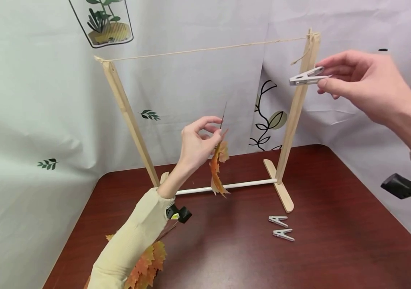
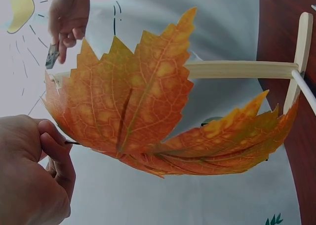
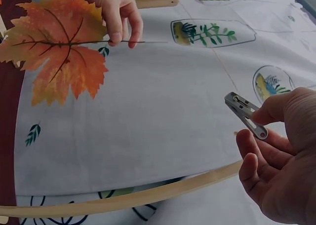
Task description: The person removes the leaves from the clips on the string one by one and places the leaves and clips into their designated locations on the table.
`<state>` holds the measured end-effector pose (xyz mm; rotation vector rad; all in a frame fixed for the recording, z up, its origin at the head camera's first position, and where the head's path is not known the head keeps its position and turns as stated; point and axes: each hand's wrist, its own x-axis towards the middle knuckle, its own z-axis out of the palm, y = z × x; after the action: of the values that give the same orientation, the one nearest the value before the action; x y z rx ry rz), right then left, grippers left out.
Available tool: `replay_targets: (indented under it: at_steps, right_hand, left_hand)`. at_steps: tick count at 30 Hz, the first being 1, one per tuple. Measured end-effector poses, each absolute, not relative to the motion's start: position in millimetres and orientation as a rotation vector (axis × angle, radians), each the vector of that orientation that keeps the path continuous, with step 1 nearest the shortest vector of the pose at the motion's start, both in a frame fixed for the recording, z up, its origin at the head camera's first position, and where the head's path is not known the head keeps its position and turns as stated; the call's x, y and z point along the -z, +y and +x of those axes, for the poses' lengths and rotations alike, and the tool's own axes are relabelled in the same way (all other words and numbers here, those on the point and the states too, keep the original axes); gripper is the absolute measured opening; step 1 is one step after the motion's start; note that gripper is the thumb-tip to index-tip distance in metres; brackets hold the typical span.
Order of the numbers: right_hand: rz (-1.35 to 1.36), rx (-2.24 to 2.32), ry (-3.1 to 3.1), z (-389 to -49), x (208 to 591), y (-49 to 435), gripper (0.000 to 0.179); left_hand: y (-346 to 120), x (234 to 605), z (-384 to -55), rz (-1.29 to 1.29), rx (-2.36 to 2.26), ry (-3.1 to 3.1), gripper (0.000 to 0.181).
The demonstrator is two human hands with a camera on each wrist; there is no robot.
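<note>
An orange and yellow artificial maple leaf [image 3: 64,47] hangs by its thin dark stem from my left hand [image 1: 201,140], which pinches the stem between thumb and fingers. The leaf blade droops below that hand in the head view and fills much of the left wrist view. My right hand [image 1: 367,82] holds a grey clothespin [image 1: 308,76] by its handle ends, thumb against fingers, beside the right post. Above both the leaf and the left hand, a twine line [image 1: 205,49] runs between the tops of two wooden posts [image 1: 127,116].
Two more clothespins [image 1: 278,220] lie on the dark red table [image 1: 241,249], near the wooden foot [image 1: 279,186] of the right post. A white rod [image 1: 250,184] joins the stand's feet low down. More maple leaves [image 1: 149,265] lie beneath my left sleeve. Patterned white cloth hangs behind.
</note>
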<state>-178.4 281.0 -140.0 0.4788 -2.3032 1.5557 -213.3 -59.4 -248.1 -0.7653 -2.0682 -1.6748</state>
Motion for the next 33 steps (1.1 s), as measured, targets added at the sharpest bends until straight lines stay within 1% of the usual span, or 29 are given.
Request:
replay_targets:
  at_steps: [20, 26, 33]
  right_hand:
    - [0.427, -1.488, -2.478, -158.2, 197.8, 303.0, 0.036]
    - [0.428, -1.471, -2.487, -154.3, 205.8, 306.7, 0.037]
    - [0.364, -1.447, -2.523, -149.3, 214.6, 308.7, 0.037]
  left_hand:
    - [-92.0, 265.9, -192.3, -0.783, 1.538, -2.094, 0.025]
    - [-99.6, 269.8, -186.9, -0.816, 1.469, -2.119, 0.025]
    - [-108.2, 276.5, -180.5, -0.823, 1.406, -2.149, 0.027]
